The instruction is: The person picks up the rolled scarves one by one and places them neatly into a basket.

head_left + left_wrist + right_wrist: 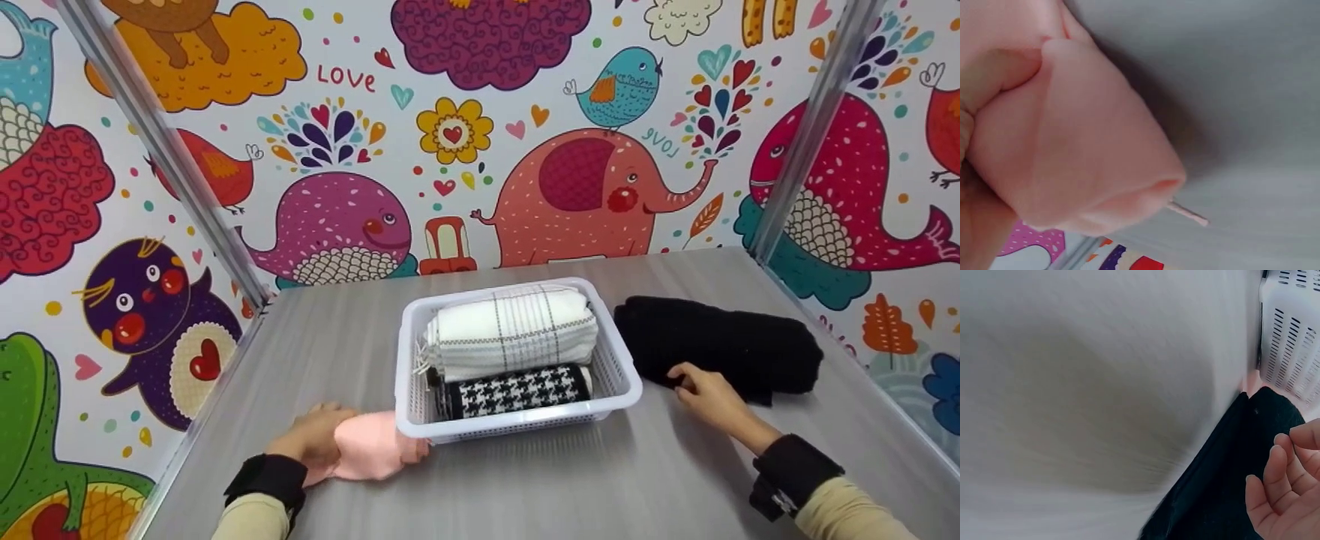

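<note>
The left hand [315, 436] was clamped on a soft, folded bundle of pale pink cloth [371, 450], its thumb pressed into the fabric in the left wrist view, where a thin pink strand [1188, 212] stuck out from the bundle's end. The right hand [712, 401] held nothing that could be seen: its fingers were loosely curled, thumb and forefinger close together, in front of the near edge of a thick, folded bundle of black cloth [720, 341]. Whether the fingertips touched that cloth could not be told.

The pink cloth was at the front left corner of a white rectangular plastic basket with slotted walls [403, 367]; whether the two touched was unclear. The black cloth lay just beside the basket on its right. Inside the basket, a bulky folded white cloth with dark checked lines and a fringe [517, 330] sat at the back, and a rolled black-and-white houndstooth cloth [521, 391] lay in front of it.

Everything stood on a grey wood-grained table [525, 499]. Black bands [266, 476] circled both wrists over beige sleeves [251, 517], and behind rose a white wall printed with colourful cartoon animals [337, 142].
</note>
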### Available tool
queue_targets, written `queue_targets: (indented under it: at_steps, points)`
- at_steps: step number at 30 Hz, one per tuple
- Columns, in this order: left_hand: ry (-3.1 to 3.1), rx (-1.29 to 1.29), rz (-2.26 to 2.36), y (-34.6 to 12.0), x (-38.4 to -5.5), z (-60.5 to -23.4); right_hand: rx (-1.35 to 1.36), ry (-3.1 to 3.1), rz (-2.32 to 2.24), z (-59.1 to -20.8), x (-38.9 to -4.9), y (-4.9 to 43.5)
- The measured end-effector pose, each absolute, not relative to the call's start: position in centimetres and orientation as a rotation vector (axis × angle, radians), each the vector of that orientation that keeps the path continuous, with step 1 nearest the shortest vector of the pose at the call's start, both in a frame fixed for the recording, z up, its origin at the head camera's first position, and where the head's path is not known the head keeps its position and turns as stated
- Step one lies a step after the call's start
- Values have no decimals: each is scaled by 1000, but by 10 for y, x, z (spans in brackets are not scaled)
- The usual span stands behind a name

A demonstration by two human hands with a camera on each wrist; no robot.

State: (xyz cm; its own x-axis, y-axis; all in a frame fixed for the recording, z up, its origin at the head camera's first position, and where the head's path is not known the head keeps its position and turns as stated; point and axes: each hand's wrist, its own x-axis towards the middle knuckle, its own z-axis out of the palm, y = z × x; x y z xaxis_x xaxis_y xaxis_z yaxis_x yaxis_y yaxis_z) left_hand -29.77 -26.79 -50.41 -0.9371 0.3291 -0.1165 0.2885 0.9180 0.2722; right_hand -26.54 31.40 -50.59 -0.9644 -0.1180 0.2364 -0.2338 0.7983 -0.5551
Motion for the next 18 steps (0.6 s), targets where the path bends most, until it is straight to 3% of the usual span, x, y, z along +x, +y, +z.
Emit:
queue_targets:
  at_steps: [9,18]
  points:
    - [2889,1031,307,-247,-253,-509,379,-2858,914,-511,-254,311]
    - [2996,1247,144,-192,-226,-522,920,-2923,823,-498,-229,259]
